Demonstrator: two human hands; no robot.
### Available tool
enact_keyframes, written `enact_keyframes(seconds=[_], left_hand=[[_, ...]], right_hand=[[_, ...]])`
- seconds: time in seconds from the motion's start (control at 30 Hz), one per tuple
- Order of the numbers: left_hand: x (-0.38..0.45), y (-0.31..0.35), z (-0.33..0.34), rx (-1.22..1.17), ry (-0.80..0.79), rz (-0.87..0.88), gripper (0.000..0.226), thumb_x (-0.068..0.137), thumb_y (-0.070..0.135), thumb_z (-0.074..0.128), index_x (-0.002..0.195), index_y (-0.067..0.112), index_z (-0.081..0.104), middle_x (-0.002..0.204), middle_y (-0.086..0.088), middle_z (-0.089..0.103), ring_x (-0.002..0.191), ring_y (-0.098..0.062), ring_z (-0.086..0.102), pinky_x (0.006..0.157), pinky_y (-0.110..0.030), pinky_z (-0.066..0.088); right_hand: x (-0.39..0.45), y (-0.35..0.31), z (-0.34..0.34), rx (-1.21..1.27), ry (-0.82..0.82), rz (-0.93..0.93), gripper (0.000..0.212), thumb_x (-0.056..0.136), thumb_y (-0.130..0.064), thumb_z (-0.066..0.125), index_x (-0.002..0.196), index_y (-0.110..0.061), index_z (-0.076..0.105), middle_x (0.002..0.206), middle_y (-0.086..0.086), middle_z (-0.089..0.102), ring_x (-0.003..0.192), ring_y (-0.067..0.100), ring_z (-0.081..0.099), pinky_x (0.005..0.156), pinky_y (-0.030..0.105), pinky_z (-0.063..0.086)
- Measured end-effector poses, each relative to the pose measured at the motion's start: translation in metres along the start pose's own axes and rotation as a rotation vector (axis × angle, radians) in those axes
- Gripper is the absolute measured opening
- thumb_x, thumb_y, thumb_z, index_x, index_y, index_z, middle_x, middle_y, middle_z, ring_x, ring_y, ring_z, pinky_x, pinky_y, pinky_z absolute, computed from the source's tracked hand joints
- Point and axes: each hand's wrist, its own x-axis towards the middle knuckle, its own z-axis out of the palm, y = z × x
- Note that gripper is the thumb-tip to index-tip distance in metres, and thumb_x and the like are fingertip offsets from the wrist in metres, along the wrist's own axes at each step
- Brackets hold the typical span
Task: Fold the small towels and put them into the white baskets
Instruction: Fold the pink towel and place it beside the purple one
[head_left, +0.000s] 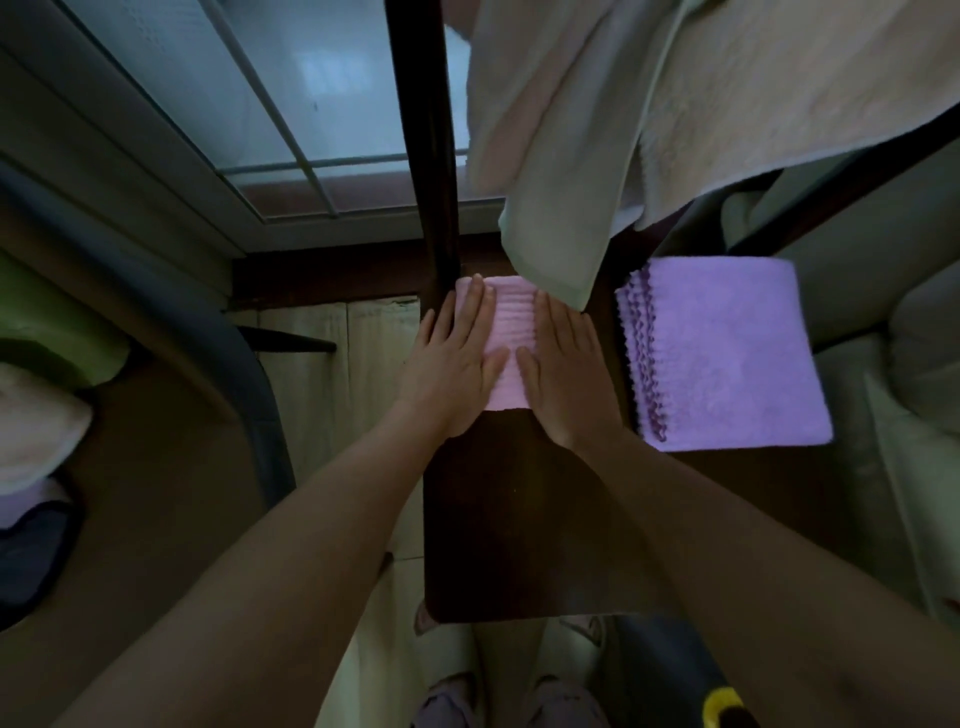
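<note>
Dim room, dark wooden bench (519, 519) below a window. Left hand (457, 364) and right hand (566, 374) lie flat, fingers straight, each grip pressing the pink towel (511, 332) between and beneath them. Soft, light, limp cloth — likely best pinched at the corners. Just right of the right hand: a stack of purple towels (727, 353). No white basket can be made out — contents unknown.
</note>
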Motion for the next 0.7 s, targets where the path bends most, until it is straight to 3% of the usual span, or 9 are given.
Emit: enact_keyframes(seconds=[0.1,0.17,0.27,0.33,0.4,0.5,0.6,0.7], left_hand=[[-0.013,0.007,-0.028,-0.022,-0.06,-0.04,0.067,0.101,0.049,0.018,0.152,0.015,-0.008,0.16,-0.006,-0.012,0.148,-0.023,-0.009,0.121,-0.044,0.001],[-0.031,0.017,-0.053,-0.12,-0.088,-0.114,0.065,0.102,0.046,0.025,0.153,0.011,0.007,0.161,-0.009,0.006,0.148,-0.026,0.008,0.12,-0.044,0.015],[-0.06,0.031,-0.099,-0.203,-0.258,-0.18,0.044,0.102,0.038,0.037,0.136,0.009,0.044,0.135,-0.013,0.051,0.118,-0.025,0.052,0.099,-0.033,0.043],[-0.077,0.043,-0.136,-0.291,-0.331,-0.199,0.043,0.102,0.034,0.04,0.138,0.012,0.044,0.131,-0.01,0.054,0.114,-0.023,0.055,0.092,-0.029,0.044],[-0.086,0.057,-0.176,-0.301,-0.268,-0.144,0.042,0.101,0.034,0.042,0.139,0.017,0.046,0.133,-0.005,0.055,0.114,-0.018,0.056,0.09,-0.022,0.044],[-0.086,0.083,-0.238,-0.337,-0.017,-0.014,0.032,0.099,0.03,0.046,0.128,0.021,0.056,0.118,0.002,0.064,0.097,-0.009,0.059,0.075,-0.012,0.041],[-0.074,0.104,-0.293,-0.435,0.216,0.012,0.028,0.097,0.028,0.05,0.122,0.022,0.06,0.114,0.007,0.065,0.1,-0.01,0.061,0.086,-0.03,0.051],[-0.06,0.117,-0.326,-0.48,0.264,-0.017,0.024,0.097,0.028,0.05,0.116,0.019,0.062,0.11,0.005,0.066,0.1,-0.012,0.062,0.087,-0.037,0.052]], right_hand=[[-0.015,0.004,-0.03,0.014,-0.072,-0.034,0.061,0.102,-0.041,0.019,0.153,-0.009,0.011,0.161,0.009,0.009,0.149,0.02,0.005,0.122,0.037,0.004],[-0.041,0.006,-0.057,0.142,-0.075,0.01,0.054,0.103,-0.031,0.031,0.15,-0.006,0.023,0.157,0.012,0.023,0.146,0.024,0.02,0.12,0.037,0.014],[-0.081,0.008,-0.105,0.372,-0.129,0.226,0.04,0.103,-0.024,0.039,0.138,-0.006,0.046,0.139,0.012,0.051,0.127,0.027,0.047,0.107,0.033,0.033],[-0.094,0.01,-0.144,0.442,-0.144,0.341,0.033,0.103,-0.023,0.039,0.125,-0.005,0.055,0.126,0.012,0.06,0.116,0.027,0.055,0.1,0.032,0.04],[-0.095,0.007,-0.191,0.465,-0.032,0.344,0.026,0.102,-0.019,0.042,0.109,-0.004,0.061,0.106,0.015,0.066,0.099,0.031,0.06,0.083,0.034,0.044],[-0.085,-0.002,-0.267,0.446,0.233,0.249,0.02,0.1,-0.017,0.048,0.1,-0.004,0.063,0.09,0.015,0.065,0.085,0.033,0.059,0.067,0.031,0.033],[-0.065,-0.011,-0.336,0.45,0.483,0.219,0.015,0.098,-0.019,0.052,0.102,-0.008,0.06,0.095,0.008,0.064,0.087,0.023,0.059,0.071,0.029,0.039],[-0.038,-0.013,-0.381,0.616,0.586,0.317,0.025,0.095,-0.026,0.057,0.113,-0.009,0.055,0.107,0.006,0.059,0.097,0.021,0.056,0.082,0.031,0.044]])
